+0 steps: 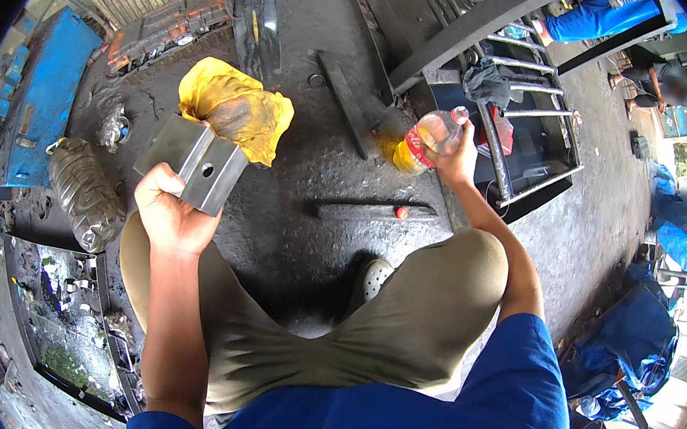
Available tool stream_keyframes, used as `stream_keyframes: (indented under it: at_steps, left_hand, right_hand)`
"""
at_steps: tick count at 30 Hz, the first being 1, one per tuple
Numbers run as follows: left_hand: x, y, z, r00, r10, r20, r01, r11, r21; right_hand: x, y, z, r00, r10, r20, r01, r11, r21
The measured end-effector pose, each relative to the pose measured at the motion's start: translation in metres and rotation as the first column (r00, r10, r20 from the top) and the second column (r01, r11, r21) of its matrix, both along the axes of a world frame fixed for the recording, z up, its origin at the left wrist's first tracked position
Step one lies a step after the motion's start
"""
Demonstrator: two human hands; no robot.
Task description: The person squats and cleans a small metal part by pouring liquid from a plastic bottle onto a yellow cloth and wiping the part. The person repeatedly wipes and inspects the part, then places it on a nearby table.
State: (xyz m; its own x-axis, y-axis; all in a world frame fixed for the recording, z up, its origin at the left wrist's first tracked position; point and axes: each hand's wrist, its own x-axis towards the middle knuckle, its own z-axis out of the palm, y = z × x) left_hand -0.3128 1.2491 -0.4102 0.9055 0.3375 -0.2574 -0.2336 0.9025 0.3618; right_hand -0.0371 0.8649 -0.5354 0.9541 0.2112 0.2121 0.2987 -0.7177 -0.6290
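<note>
My left hand (176, 215) is closed around the near end of a grey metal block (205, 167) with a lengthwise step and a round hole. A crumpled yellow cloth (241, 108), stained dark in its middle, lies against the block's far edge; I cannot tell how it is held there. Out to the right, my right hand (459, 162) grips a clear plastic bottle (431, 142) with a red label, tilted, with yellow liquid low inside. Between my knees and the bottle, a small red cap (401, 212) rests by a flat dark bar (361, 209) on the floor.
A long dark bar (342, 103) and a cut-open black container (256, 19) lie ahead. To the left are a blue metal box (54, 93), a grey wrapped bundle (83, 187) and an oily tray (62, 309). A metal rack (536, 110) stands right; another person (664, 87) is beyond.
</note>
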Motion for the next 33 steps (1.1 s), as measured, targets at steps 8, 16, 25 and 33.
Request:
stream_keyframes:
  at_steps: [8, 16, 25, 33]
  left_hand:
    - [0.002, 0.0, -0.003, 0.999, -0.036, -0.025, 0.035, 0.997, -0.064]
    - [0.002, -0.001, -0.005, 0.998, -0.047, -0.045, 0.045, 0.997, -0.061]
    - [-0.005, -0.002, -0.002, 0.993, -0.032, -0.113, 0.029, 0.999, -0.029]
    - [-0.002, -0.001, -0.004, 0.992, -0.061, -0.11, 0.056, 0.997, -0.049]
  right_hand:
    - [-0.03, -0.059, -0.041, 0.995, 0.001, 0.103, 0.006, 0.998, -0.07]
    - [-0.114, -0.076, -0.117, 0.937, 0.341, -0.079, -0.347, 0.875, -0.337]
    - [-0.106, -0.054, -0.094, 0.867, 0.423, -0.262, -0.496, 0.773, -0.396]
    - [-0.028, -0.04, 0.118, 0.884, 0.29, 0.367, -0.18, 0.935, -0.307]
